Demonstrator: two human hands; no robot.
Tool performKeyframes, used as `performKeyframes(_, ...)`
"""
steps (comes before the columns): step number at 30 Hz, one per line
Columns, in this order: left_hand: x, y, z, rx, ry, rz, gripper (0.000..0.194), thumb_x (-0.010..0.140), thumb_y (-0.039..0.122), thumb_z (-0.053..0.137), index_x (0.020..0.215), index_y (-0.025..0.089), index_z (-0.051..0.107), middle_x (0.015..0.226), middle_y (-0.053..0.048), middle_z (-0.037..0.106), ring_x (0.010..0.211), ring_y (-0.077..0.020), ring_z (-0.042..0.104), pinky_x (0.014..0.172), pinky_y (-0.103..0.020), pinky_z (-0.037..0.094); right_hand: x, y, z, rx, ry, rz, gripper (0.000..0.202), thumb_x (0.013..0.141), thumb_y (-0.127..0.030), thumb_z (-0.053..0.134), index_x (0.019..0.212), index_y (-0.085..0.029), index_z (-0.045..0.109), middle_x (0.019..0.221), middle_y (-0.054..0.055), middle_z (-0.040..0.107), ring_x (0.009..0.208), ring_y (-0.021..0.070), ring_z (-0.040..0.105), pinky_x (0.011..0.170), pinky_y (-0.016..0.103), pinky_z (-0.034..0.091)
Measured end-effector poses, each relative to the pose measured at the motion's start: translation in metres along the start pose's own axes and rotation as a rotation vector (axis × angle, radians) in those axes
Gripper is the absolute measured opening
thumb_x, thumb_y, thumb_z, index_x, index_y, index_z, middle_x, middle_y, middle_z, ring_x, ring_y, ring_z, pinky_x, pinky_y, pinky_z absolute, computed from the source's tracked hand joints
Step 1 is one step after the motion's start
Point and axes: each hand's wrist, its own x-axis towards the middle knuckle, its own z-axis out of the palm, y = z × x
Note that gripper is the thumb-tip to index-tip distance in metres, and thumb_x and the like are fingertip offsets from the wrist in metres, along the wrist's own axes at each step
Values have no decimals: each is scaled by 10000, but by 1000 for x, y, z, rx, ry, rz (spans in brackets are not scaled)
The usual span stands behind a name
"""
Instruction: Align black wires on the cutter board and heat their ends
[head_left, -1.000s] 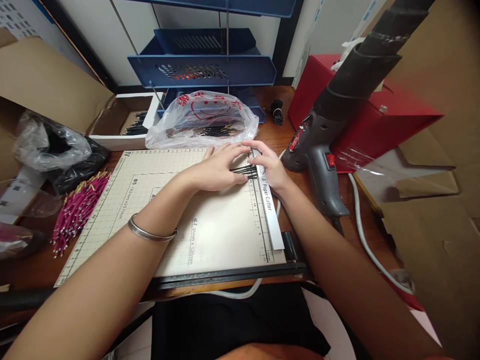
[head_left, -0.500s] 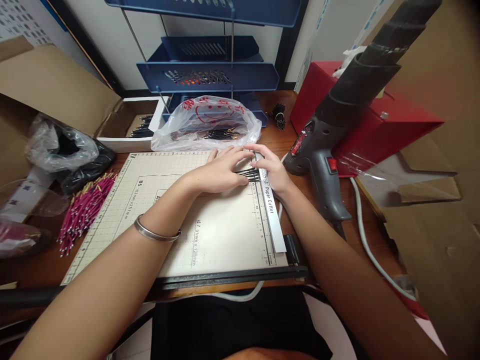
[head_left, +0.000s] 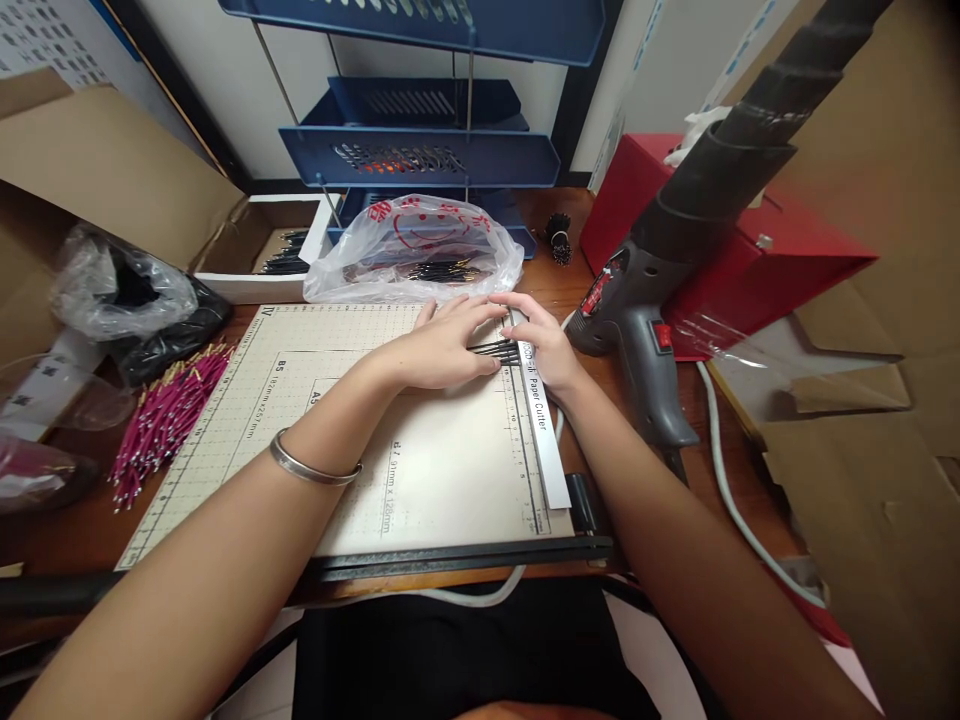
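Note:
My left hand lies palm down on the cream board of a paper cutter, fingers stretched out. It rests over a row of thin black wires, whose middle parts it hides. Their right ends run to the white strip marked "Paper Cutter". At that strip's far end is my right hand, with index finger and thumb apart; its other fingers are partly hidden. The right fingertips are by the wire ends, close to the left fingers. I cannot see either hand gripping anything.
Magenta wires lie left of the board. Behind it are a clear plastic bag of dark wires, a white box and a blue rack. A grey heat gun stands at right beside a red box.
Both hands keep nearly the same pose over the wires and the strip. The whole view has shifted slightly.

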Motion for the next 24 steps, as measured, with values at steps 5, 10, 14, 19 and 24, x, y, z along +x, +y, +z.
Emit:
performKeyframes(5,-1,17,-4,12,-67,-130,784,920,451,662,1669,291,494,1870,-111,326,1755,-412,228,1400,-758,-20,0,1,-1,-28,2,0,488,634,-355,717,1112,-261,731,1351,63,731,1460,357,565,1380,555,325)
performKeyframes(10,0,22,-5,36,-89,-157,815,913,452,644,1689,268,477,1879,-111,304,1764,-388,207,1414,-729,-25,1,3,-1,-19,10,2,487,632,-354,716,1109,-259,737,1356,67,717,1469,358,555,1389,555,316)
performKeyframes(14,1,23,-6,55,-104,-175,838,912,463,620,1702,230,469,1886,-112,281,1768,-386,188,1414,-721,-44,1,3,0,-25,17,7,487,624,-363,719,1100,-260,739,1339,67,720,1464,364,555,1385,564,320)
performKeyframes(19,1,23,-6,62,-112,-179,858,907,463,613,1714,216,452,1891,-107,267,1771,-382,174,1414,-722,-44,1,2,-1,-27,9,5,489,636,-364,716,1113,-259,734,1347,68,714,1451,353,561,1367,552,339)
performKeyframes(24,0,22,-6,44,-96,-166,807,911,455,620,1679,257,474,1882,-101,294,1760,-381,209,1414,-723,-30,3,2,-2,-83,-8,-38,439,636,-364,694,1059,-250,731,1285,65,728,1395,346,581,1343,535,345)
